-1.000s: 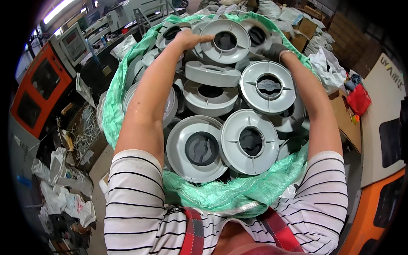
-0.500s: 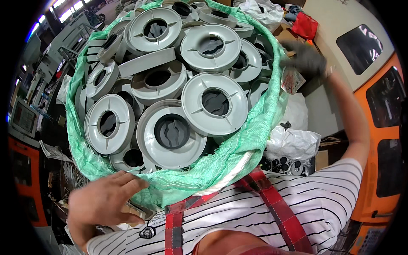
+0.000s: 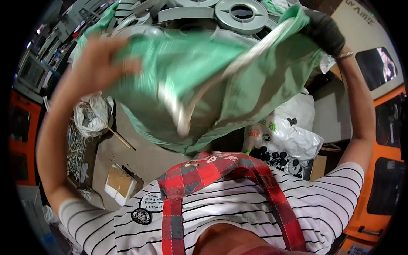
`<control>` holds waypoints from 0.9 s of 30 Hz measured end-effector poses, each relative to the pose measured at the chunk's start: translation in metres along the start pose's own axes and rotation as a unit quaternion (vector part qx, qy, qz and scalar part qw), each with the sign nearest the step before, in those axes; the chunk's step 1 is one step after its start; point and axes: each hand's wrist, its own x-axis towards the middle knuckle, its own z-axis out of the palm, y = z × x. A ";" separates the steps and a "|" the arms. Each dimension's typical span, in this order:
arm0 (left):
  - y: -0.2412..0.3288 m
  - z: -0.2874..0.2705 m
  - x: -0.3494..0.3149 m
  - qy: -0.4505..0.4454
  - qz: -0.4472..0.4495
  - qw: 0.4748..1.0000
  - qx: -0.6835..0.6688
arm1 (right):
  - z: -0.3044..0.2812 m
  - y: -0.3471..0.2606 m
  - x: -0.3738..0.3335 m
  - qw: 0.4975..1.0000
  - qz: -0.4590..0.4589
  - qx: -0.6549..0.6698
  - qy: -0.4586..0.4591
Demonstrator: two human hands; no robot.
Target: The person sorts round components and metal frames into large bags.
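A large green woven sack [image 3: 263, 91] stands in front of me, heaped with grey round plastic parts [image 3: 223, 15] that have dark centres. Its near edge is pulled up and hides the lower parts. My right hand [image 3: 325, 34], in a dark glove, is closed on the raised rim at the right. My left hand [image 3: 95, 63] is bare and smeared by motion at the rim's left end, thumb apart from the fingers; whether it grips the cloth is unclear. A blurred white rope or band [image 3: 174, 110] hangs from the raised cloth.
Left of the sack are a white bag [image 3: 91, 114] with a stick in it and a brown-and-white box [image 3: 120, 185]. White plastic bags [image 3: 293, 127] and small black parts [image 3: 276, 157] lie at the right. Orange machines [image 3: 384, 119] flank both sides.
The sack's near rim has lifted up and away from me, covering many of the grey parts. My left hand has moved up and away from me. My right hand is slightly higher and further right.
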 end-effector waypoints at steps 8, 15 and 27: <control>0.009 -0.034 0.077 -0.147 -0.027 0.985 0.090 | -0.017 -0.025 -0.046 0.977 0.009 0.067 0.202; -0.006 -0.025 0.062 -0.163 0.009 0.985 0.062 | -0.062 -0.145 -0.066 0.899 -0.273 -0.031 0.341; -0.068 -0.028 0.003 0.052 0.071 0.994 -0.071 | -0.031 -0.062 -0.017 0.918 -0.049 -0.310 0.243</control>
